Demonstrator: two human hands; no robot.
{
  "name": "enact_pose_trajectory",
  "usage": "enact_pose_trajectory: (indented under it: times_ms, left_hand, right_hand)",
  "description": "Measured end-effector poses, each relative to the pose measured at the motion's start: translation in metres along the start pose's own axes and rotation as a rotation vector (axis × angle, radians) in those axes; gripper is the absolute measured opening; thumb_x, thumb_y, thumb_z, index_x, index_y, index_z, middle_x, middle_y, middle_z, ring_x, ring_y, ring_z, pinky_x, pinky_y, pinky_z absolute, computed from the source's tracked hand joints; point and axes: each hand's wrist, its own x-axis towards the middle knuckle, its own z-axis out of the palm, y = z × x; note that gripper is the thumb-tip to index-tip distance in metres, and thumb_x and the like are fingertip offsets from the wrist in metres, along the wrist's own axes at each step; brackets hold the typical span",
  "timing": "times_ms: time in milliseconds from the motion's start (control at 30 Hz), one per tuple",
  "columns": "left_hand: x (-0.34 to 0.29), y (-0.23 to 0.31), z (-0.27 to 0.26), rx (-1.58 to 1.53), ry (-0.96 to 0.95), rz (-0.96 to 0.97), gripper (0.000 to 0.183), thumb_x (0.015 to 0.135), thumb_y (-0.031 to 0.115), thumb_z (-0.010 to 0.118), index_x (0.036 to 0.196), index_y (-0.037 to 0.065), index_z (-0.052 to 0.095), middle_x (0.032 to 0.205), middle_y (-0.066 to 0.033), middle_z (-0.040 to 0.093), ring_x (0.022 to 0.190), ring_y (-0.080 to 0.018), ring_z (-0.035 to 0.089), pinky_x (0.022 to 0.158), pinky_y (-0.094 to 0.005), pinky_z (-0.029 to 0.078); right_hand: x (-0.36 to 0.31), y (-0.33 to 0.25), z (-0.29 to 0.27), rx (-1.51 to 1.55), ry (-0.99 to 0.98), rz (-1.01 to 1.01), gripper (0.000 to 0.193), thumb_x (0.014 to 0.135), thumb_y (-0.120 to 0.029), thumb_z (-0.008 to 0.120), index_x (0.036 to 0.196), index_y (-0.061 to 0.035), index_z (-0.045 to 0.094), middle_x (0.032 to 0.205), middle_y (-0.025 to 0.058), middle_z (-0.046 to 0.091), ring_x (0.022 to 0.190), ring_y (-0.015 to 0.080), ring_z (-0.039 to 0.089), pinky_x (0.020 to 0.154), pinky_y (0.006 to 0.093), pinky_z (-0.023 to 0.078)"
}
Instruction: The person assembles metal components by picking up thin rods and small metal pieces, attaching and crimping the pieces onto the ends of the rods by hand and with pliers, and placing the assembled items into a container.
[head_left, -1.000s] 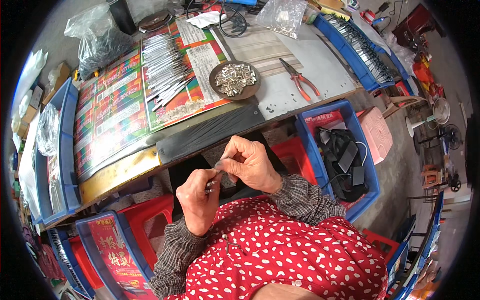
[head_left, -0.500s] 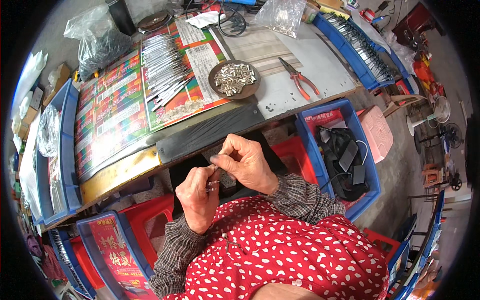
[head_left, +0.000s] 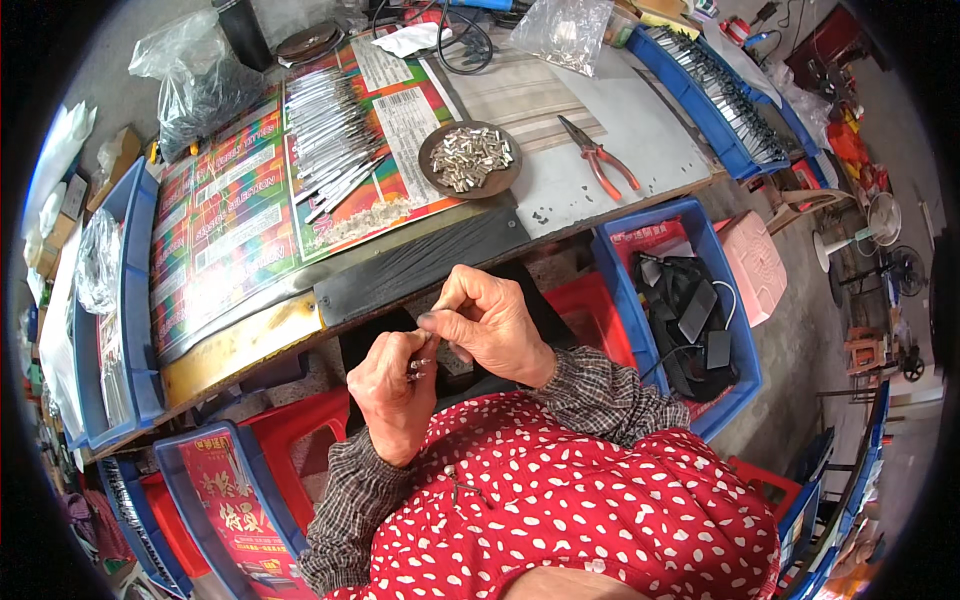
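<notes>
My left hand [head_left: 390, 388] is closed in front of my apron, with small shiny metal pieces [head_left: 416, 368] showing between its fingers. Its fingertips meet those of my right hand [head_left: 492, 325], whose thumb and forefinger are pinched together. Whatever sits in that pinch is too small to make out. Beyond my hands, a round brown dish [head_left: 425, 172] on the table holds many short silver metal tubes [head_left: 468, 158]. Left of the dish lies a heap of thin silver rods [head_left: 325, 135]. Pliers with red handles [head_left: 598, 160] rest to the right of it.
The table's dark front edge [head_left: 425, 262] runs just beyond my hands. A blue crate [head_left: 745, 375] with a black bag stands at right. Other blue bins [head_left: 140, 330] flank the table at left, and one with black-tipped rods [head_left: 715, 100] lies at far right.
My left hand has shifted very slightly to the left, and the shiny pieces in it sit at a different angle. My right hand stays almost where it was, still pinched.
</notes>
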Motion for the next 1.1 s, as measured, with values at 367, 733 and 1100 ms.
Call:
enact_pose_trajectory:
  times_ms: [367, 733, 1100]
  left_hand:
    - [-0.008, -0.009, -0.007, -0.379, -0.226, -0.320, 0.013, 0.075, -0.002, 0.070, 0.077, -0.001, 0.057, 0.062, -0.0092, 0.057, 0.052, -0.0123, 0.053, 0.050, -0.0247, 0.042]
    - [-0.007, -0.006, 0.000, -0.097, -0.076, -0.186, 0.014, 0.074, -0.003, 0.070, 0.078, 0.000, 0.057, 0.066, -0.0098, 0.057, 0.053, -0.0146, 0.055, 0.050, -0.0250, 0.043]
    - [-0.010, -0.007, -0.004, -0.275, -0.180, -0.258, 0.013, 0.075, -0.003, 0.070, 0.078, -0.001, 0.057, 0.064, -0.0093, 0.057, 0.053, -0.0135, 0.055, 0.051, -0.0249, 0.043]
  right_hand:
    - [-0.001, -0.002, -0.016, 0.023, -0.208, 0.049, 0.013, 0.086, -0.008, 0.066, 0.082, -0.0008, 0.056, 0.074, 0.0012, 0.053, 0.054, 0.0043, 0.049, 0.047, 0.0186, 0.039]
    - [-0.001, 0.002, -0.003, -0.043, -0.064, 0.069, 0.014, 0.088, -0.010, 0.064, 0.082, -0.0023, 0.054, 0.070, 0.0005, 0.055, 0.052, 0.0026, 0.048, 0.044, 0.0175, 0.038]
    - [-0.004, 0.009, -0.005, 0.022, -0.119, 0.040, 0.017, 0.088, -0.012, 0.064, 0.080, -0.0029, 0.052, 0.062, -0.0024, 0.052, 0.048, 0.0012, 0.043, 0.040, 0.0176, 0.033]
